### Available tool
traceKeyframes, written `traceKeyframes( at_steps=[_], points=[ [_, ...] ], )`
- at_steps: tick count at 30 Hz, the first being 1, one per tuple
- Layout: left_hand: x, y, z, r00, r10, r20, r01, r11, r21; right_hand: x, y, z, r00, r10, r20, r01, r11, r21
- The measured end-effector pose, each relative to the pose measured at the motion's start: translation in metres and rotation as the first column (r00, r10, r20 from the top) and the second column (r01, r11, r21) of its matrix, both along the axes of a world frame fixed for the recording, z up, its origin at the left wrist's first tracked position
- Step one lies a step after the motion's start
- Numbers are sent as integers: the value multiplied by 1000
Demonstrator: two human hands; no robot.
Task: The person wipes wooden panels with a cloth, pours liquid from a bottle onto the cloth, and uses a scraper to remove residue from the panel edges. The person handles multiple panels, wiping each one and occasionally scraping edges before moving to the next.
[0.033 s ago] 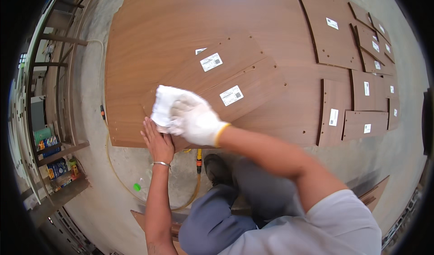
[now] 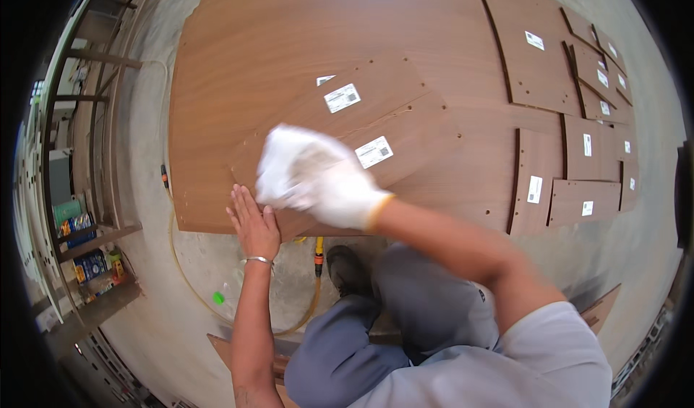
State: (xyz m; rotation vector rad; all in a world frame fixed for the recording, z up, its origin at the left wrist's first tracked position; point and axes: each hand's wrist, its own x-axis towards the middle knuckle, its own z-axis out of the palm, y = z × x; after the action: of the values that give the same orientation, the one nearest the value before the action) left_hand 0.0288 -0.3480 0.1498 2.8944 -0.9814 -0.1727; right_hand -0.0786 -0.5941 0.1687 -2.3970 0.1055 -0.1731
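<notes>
In a white glove with a yellow cuff, my right hand [image 2: 336,189] is closed on a white cloth [image 2: 280,158], blurred by motion. The cloth lies against brown wood panels with drilled holes and white labels. Of these, the upper panel [image 2: 383,82] and the lower panel [image 2: 416,134] sit side by side, slanted, on a large brown board [image 2: 238,61]. My bare left hand [image 2: 256,227], a metal bracelet on its wrist, rests flat near the board's front edge, fingers stretched out, beside the cloth. What lies under the cloth is hidden.
Several smaller labelled panels [image 2: 535,155] lie at the right, some overlapping. A metal rack [image 2: 90,104] stands at the left. On the concrete floor run a yellow hose [image 2: 316,299] with an orange connector, near my shoe [image 2: 348,269], and a small green object [image 2: 218,298].
My right hand and the cloth have shifted to the right across the panels. My left hand stays nearly where it was, at the front edge.
</notes>
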Motion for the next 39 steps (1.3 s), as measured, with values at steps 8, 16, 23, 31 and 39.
traceKeyframes(
  at_steps=[8, 16, 23, 31, 39],
  points=[
    [-2, -25, 12, 998, -35, -46, 31, 996, -80, -26, -68, 30, 980, -195, -43, 184, 965, -190],
    [-6, -13, 6, 1000, 17, 4, -17, 996, -88, -27, -82, 24, 996, -87, 25, 90, 940, -330],
    [-10, -36, -2, 999, -37, 3, 37, 999, -12, 16, 31, 15, 998, -43, -38, 38, 991, -126],
    [-7, -31, 13, 998, 7, 57, -11, 998, 66, -87, -149, 48, 933, -357, 40, 341, 843, -416],
    [16, -62, -13, 978, -93, 187, 119, 983, -136, -94, -5, 3, 989, -47, 139, 60, 994, -86]
  ],
)
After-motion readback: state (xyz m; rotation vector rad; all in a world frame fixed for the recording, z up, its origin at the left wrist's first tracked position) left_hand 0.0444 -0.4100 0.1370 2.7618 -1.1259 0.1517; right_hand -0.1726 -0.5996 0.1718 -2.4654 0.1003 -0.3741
